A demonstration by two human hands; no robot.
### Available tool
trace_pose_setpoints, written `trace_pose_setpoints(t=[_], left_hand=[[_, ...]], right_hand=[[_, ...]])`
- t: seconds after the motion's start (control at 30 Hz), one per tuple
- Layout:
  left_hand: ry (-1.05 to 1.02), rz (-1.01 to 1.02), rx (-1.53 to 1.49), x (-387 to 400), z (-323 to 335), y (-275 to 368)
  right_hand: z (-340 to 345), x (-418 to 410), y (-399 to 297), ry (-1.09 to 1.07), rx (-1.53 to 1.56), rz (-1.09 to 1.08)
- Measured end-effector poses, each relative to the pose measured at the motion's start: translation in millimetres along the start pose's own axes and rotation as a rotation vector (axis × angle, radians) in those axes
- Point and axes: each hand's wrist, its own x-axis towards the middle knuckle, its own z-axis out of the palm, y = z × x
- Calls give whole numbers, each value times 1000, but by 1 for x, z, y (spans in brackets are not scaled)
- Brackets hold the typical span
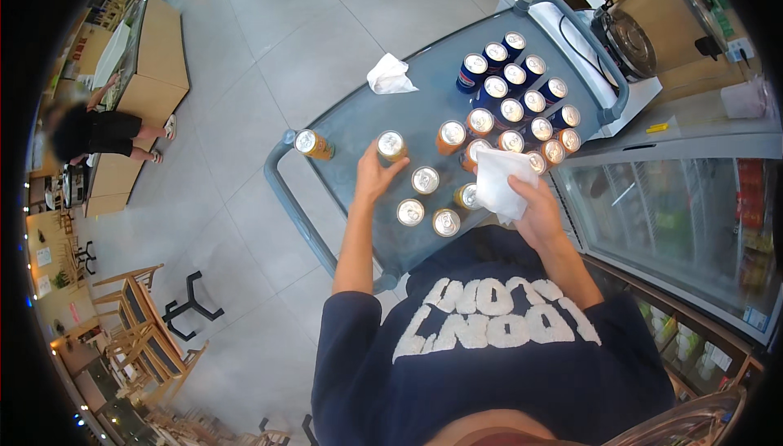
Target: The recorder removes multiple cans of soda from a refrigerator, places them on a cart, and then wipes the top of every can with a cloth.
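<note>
My left hand has its thumb and fingers around a drink can with a silver top, which stands on a grey cart. In my right hand is a white paper tissue, hiding parts of the cans beneath it. Between the hands several upright cans stand near the cart's close edge. Beyond the tissue are orange cans and several rows of dark blue cans. A single orange can stands at the left, by the cart handle.
A crumpled white tissue lies on the cart's far edge. The cart's handles curve up at both ends. To my right stands a glass-door fridge. A person is at a wooden counter on the left, with chairs nearer.
</note>
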Motion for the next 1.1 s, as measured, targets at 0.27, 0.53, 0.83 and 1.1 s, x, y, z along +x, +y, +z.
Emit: trace_pose_setpoints(t=[0.27,0.53,0.83,1.1], left_hand=[[236,-127,-1148,-60,-46,69],[285,-161,-1587,-120,-65,151],[328,-50,-1791,-145,-55,159],[565,-259,-1353,-126,-72,103]], right_hand=[[53,41,6,-277,-493,-349],[149,45,59,-567,-1240,-966],[163,33,68,-581,-949,-765],[90,-12,79,-855,-616,-168]])
